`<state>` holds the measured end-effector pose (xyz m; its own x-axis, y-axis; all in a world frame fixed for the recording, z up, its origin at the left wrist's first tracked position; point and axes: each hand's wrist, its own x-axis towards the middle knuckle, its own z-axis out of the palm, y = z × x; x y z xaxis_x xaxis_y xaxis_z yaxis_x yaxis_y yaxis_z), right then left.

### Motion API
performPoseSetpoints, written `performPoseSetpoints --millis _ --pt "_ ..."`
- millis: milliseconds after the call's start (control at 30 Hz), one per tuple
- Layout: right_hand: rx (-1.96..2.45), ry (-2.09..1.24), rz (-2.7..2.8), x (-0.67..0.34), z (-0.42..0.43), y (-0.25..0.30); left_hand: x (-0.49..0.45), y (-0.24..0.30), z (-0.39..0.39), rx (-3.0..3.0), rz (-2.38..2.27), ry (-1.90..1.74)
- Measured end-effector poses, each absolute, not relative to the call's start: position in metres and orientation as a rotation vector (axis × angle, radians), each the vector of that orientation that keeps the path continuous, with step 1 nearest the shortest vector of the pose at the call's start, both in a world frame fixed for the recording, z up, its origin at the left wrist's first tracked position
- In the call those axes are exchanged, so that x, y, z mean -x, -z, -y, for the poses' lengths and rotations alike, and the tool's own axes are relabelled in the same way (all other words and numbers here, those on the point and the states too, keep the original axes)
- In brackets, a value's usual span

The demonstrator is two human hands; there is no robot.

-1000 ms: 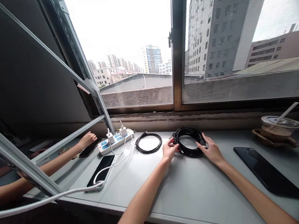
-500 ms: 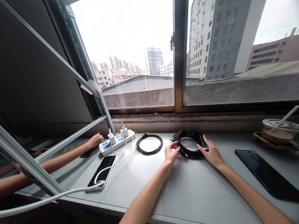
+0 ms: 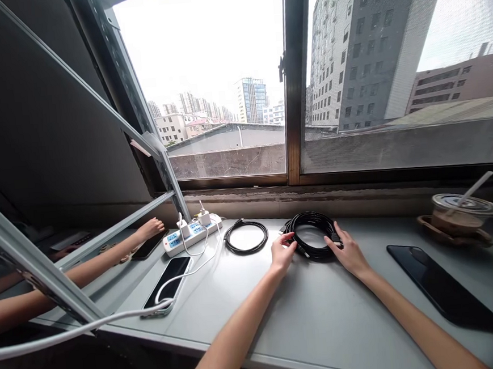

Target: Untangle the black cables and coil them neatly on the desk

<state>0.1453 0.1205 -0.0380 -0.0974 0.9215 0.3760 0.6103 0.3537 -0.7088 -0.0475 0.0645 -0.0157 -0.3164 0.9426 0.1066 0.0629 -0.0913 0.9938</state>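
A thick coil of black cable point(image 3: 311, 218) lies on the desk in front of me, with connector ends at its left and right sides. My left hand point(image 3: 283, 252) grips its left edge between thumb and fingers. At the opposite side, my right hand point(image 3: 348, 250) has its thumb inside the ring and its fingers around the outer edge, beside a black connector. To the left of my left hand rests a smaller, thinner coil of black cable point(image 3: 247, 251), apart from the big one.
A white power strip point(image 3: 175, 246) with plugged-in chargers stands at the left. In front of it, a phone point(image 3: 177, 267) lies under a white cord. Another person's hand point(image 3: 151, 228) reaches in behind the metal frame point(image 3: 117, 222). On the right are a dark phone-like slab point(image 3: 445, 288) and a drink cup point(image 3: 460, 213).
My hands and the coils look almost unchanged. The other person's hand at the left has shifted slightly left, uncovering more of a dark phone beneath it.
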Motion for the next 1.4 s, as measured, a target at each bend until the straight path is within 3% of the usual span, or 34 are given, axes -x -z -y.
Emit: performPoseSetpoints --millis 633,1167,1400 --pt "1.381 -0.505 1.813 -0.144 -0.117 0.035 0.048 0.016 -0.064 -1.518 -1.69 -1.459" --pt "1.449 -0.527 1.874 -0.142 -0.109 0.031 0.05 0.001 -0.052 -2.106 -1.983 -1.083" --pt "1.422 -0.457 1.775 -0.148 -0.114 0.03 0.079 -0.018 -0.054 -1.983 -2.347 -0.967"
